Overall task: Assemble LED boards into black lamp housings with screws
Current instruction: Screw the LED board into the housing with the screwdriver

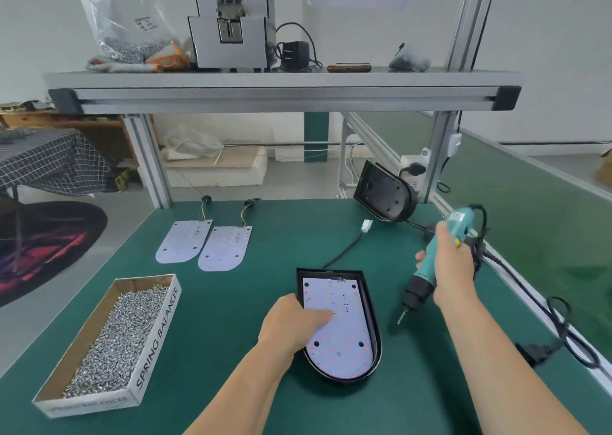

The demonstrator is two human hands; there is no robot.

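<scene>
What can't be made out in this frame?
- Head view: the left hand covers the LED board's left edge, so any screws there are unseen; the hand's own back hides its fingers.
- Head view: the electric screwdriver bit tip is too small to show whether a screw is loaded.
- Head view: the plastic bag label is too blurred to read.

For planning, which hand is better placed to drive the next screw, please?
Probably the right hand: it grips the screwdriver, tip down beside the housing; the left hand presses the LED board.
</scene>
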